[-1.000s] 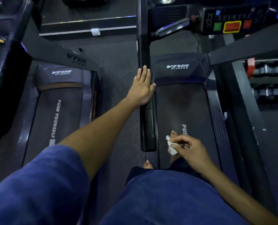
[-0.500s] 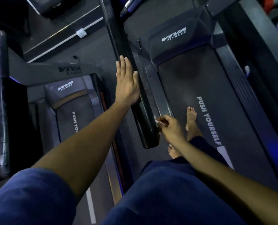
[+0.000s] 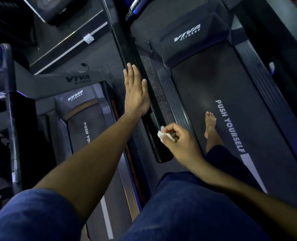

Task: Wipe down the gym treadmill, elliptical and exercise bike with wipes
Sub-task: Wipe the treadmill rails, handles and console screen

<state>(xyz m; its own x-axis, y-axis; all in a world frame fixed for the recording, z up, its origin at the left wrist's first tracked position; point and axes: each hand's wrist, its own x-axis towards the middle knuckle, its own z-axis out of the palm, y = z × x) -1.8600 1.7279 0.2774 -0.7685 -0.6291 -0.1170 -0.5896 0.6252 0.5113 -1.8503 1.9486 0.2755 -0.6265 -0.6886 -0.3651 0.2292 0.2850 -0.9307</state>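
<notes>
Small white wipe [image 3: 163, 135], crumpled, pinched between thumb and curled fingers of the right hand [image 3: 180, 145], held just at the right edge of the black handrail [image 3: 140, 94] near its lower end; hard to tell whether touching the rail or just off it. Handrail long and dark, slanting from top centre down to a blunt end beside the right wrist. Left hand [image 3: 135, 93] laid flat along the rail higher up, fingers straight and together, palm against its left side, gripping nothing. Both forearms bare, reaching out from blue sleeves at the bottom. To the right of the rail, the treadmill [image 3: 231, 94] with a dark belt printed PUSH YOURSELF and a hood marked VIVA FITNESS; a bare foot [image 3: 209, 124] standing on the belt, just beside the lettering. To the left, across a strip of speckled floor, a second treadmill [image 3: 85, 122] with the same lettering, partly hidden behind the left arm.
</notes>
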